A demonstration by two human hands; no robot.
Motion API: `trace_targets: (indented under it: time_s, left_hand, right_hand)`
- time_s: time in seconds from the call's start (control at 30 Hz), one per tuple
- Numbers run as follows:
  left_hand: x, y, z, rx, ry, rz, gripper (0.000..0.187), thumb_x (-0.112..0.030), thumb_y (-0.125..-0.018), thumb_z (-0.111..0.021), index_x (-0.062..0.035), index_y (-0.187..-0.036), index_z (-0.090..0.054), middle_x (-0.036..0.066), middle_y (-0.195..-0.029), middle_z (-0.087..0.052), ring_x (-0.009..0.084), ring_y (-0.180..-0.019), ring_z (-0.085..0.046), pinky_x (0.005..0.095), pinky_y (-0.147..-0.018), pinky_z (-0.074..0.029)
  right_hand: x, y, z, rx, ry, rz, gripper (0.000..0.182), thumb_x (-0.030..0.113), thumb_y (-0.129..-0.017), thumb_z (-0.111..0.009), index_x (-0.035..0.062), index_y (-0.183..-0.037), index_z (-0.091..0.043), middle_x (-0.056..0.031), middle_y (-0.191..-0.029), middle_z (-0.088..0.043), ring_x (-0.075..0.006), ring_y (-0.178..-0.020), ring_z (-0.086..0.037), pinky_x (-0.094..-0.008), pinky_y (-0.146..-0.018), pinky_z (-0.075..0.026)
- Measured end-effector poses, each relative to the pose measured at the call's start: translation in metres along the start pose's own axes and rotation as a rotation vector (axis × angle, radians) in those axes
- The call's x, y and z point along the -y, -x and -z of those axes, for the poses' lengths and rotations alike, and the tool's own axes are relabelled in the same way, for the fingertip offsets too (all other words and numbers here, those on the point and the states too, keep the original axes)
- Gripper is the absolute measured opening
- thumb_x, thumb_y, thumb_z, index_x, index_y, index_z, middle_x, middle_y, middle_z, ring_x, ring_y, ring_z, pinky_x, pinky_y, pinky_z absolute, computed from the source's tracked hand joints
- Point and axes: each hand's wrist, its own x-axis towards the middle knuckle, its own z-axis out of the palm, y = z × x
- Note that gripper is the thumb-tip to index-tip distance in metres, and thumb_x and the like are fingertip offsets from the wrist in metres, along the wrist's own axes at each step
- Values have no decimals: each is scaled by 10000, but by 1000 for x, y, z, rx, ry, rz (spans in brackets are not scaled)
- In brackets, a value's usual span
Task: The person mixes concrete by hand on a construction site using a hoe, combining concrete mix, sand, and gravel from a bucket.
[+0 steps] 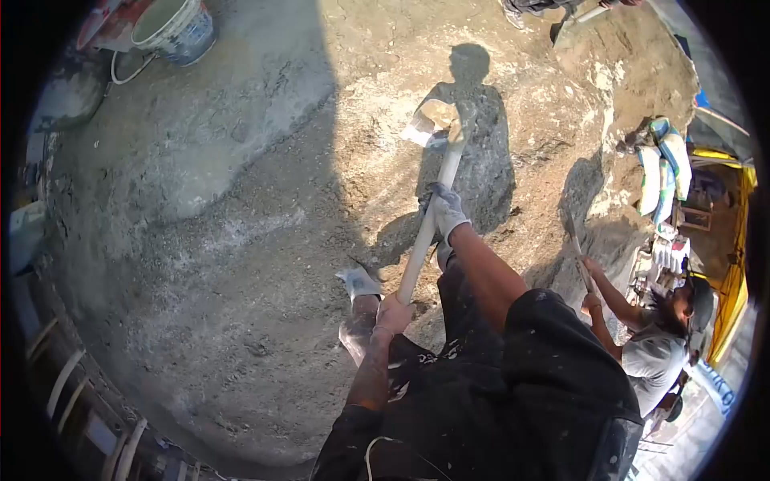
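Note:
A shovel (431, 207) with a pale wooden handle slants away in front of me, its blade (425, 127) low over the sandy mix. My right hand (447, 210), in a whitish glove, is wrapped around the middle of the handle. Nearer my body, my left hand (393, 313) grips the handle's rear end. Gravelly grey-brown mix (265, 272) spreads around my feet; one foot shows in a pale covering (358, 282). My shadow falls over the blade area.
On the right, a co-worker (654, 341) grips another shovel (576, 240). At the top, another person's foot (514, 14) stands near a shovel blade (565, 30). Buckets (186, 38) stand upper left. Filled sacks (666, 168) lie at right.

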Motion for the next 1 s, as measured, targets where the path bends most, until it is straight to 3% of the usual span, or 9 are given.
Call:
trace_targets:
  time_s: [0.17, 0.27, 0.37, 0.43, 0.53, 0.57, 0.6, 0.7, 1.0]
  left_hand:
    - [-198, -75, -86, 364, 286, -131, 365, -229, -649, -615, 11, -910, -529, 155, -716, -577, 289, -722, -575, 362, -658, -444]
    - [-294, -149, -159, 177, 207, -609, 287, -174, -682, -592, 26, -865, -501, 78, -598, -529, 149, -483, -518, 309, -455, -417]
    - [-368, -221, -216, 451, 312, -395, 258, -170, -663, -580, 38, -804, -522, 106, -612, -547, 185, -511, -531, 314, -475, -422]
    - [-349, -262, -250, 497, 338, -303, 278, -186, -651, -584, 50, -793, -548, 137, -643, -574, 235, -589, -575, 336, -548, -449]
    - [-245, -269, -278, 557, 396, 57, 142, -120, -674, -536, -1, -737, -491, 32, -510, -462, 120, -395, -440, 275, -363, -344]
    - [-191, -259, -280, 579, 440, 154, 123, -114, -675, -535, -6, -716, -493, 30, -506, -461, 118, -393, -432, 269, -359, -332]
    - [-164, -259, -273, 587, 490, 205, 107, -109, -676, -534, -10, -694, -496, 27, -502, -461, 115, -391, -425, 263, -355, -320]
    - [-180, -228, -248, 578, 473, 270, 100, -102, -679, -546, -25, -637, -498, 28, -491, -462, 113, -389, -420, 255, -355, -312]
    - [-169, -158, -174, 448, 266, 216, 191, -149, -672, -567, 22, -599, -527, 57, -473, -485, 133, -383, -469, 280, -365, -366]
  right_hand:
    - [195, -52, 135, -198, -66, 354, 174, 174, -760, -554, 49, -881, -562, -27, -608, -472, -149, -496, -484, -260, -453, -424]
    - [304, -93, 201, -353, 306, 500, 208, 191, -788, -528, 33, -920, -556, -91, -747, -535, -164, -594, -546, -266, -502, -453]
    - [335, -175, 278, -530, 486, 623, 243, 201, -803, -504, 25, -965, -548, -97, -819, -558, -172, -698, -596, -263, -546, -472]
    - [302, -240, 328, -546, 485, 571, 246, 211, -807, -498, 11, -943, -542, -79, -790, -550, -167, -665, -592, -269, -536, -472]
    - [135, -299, 381, -490, 747, 67, 291, 249, -755, -552, 1, -909, -557, -121, -830, -561, -194, -744, -587, -291, -645, -469]
    - [72, -287, 367, -425, 1401, 156, 406, 320, -731, -561, -16, -958, -547, -184, -930, -561, -258, -892, -554, -322, -775, -431]
    - [37, -288, 347, -644, 1181, -81, 478, 361, -720, -551, -35, -986, -535, -221, -1006, -532, -288, -1008, -494, -325, -853, -376]
    - [42, -262, 336, -426, 854, -157, 338, 304, -765, -523, -12, -876, -566, -159, -754, -580, -244, -666, -570, -337, -619, -450]
    - [-29, -210, 337, -214, 380, 17, 185, 144, -774, -525, 36, -917, -570, -75, -742, -534, -176, -625, -499, -308, -544, -433]
